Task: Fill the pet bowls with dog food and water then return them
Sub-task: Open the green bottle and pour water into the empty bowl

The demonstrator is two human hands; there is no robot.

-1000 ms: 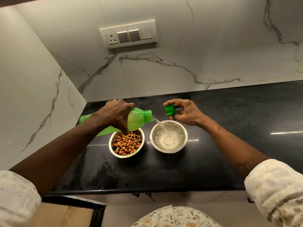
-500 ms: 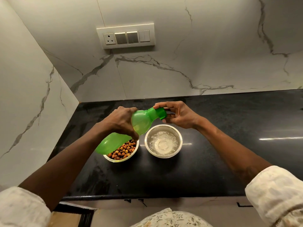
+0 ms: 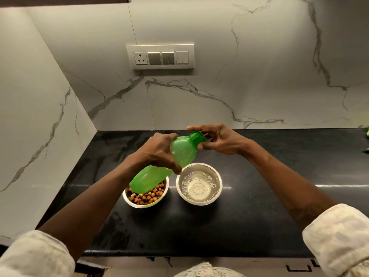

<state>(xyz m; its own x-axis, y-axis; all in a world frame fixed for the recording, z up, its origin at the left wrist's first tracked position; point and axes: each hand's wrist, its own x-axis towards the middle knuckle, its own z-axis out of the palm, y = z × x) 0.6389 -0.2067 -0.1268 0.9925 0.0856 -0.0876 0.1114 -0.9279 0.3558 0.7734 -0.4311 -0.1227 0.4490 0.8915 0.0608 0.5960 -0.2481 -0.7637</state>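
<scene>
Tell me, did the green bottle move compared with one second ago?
Yes. The green bottle tipped neck-up: its mouth rose from the rim of the water bowl, toward the back wall.

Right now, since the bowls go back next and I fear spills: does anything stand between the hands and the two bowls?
Only the green bottle: the left hand grips its body, the right hand holds its cap, and its base hangs over the food bowl. The water bowl lies uncovered.

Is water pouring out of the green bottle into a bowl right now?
No, the right hand holds the cap on the mouth of the green bottle, and no stream falls toward the water bowl.
</scene>
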